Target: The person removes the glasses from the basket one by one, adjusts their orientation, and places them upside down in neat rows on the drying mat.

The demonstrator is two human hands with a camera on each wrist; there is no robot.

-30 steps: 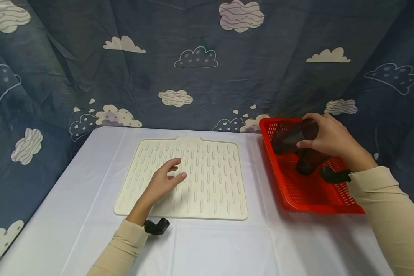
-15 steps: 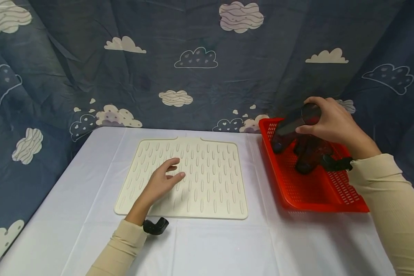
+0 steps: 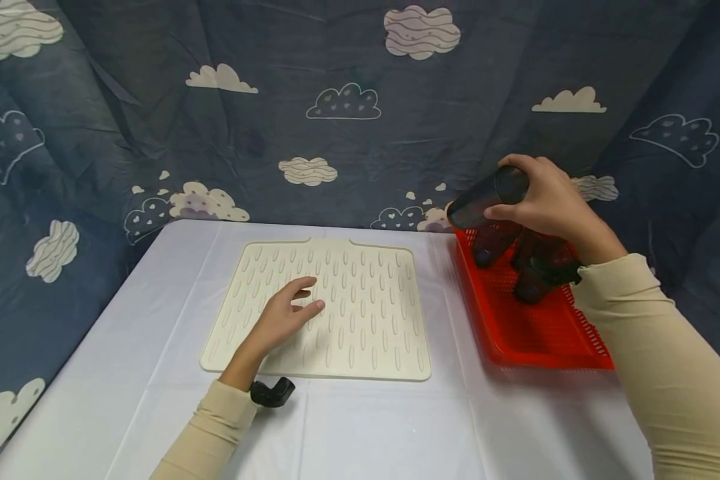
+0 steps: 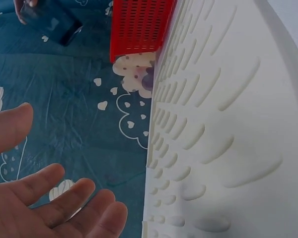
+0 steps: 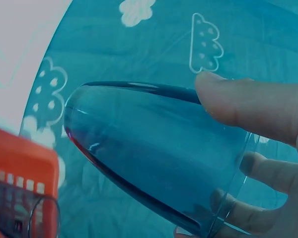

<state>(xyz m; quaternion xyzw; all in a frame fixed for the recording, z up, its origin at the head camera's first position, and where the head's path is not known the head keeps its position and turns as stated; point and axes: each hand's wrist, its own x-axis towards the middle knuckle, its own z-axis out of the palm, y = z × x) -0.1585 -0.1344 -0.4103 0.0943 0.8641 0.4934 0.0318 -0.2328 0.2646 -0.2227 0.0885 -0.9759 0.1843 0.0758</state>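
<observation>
White tabletop (image 3: 366, 427) fills the lower frame, cream drying mat (image 3: 360, 293) at centre with the left hand (image 3: 282, 317) resting flat and relaxed on it. Red basket (image 3: 534, 333) sits right. Right hand (image 3: 546, 200) grips a dark tumbler (image 3: 483, 197) sideways above it; probably light, smooth and slippery, so wrap the body.

Table (image 3: 366, 427) under a white cloth. Cream ribbed mat (image 3: 360, 293) lies flat near its middle. Red perforated basket (image 3: 534, 333) sits just right of the mat, close to the far right corner, not touching the mat
</observation>
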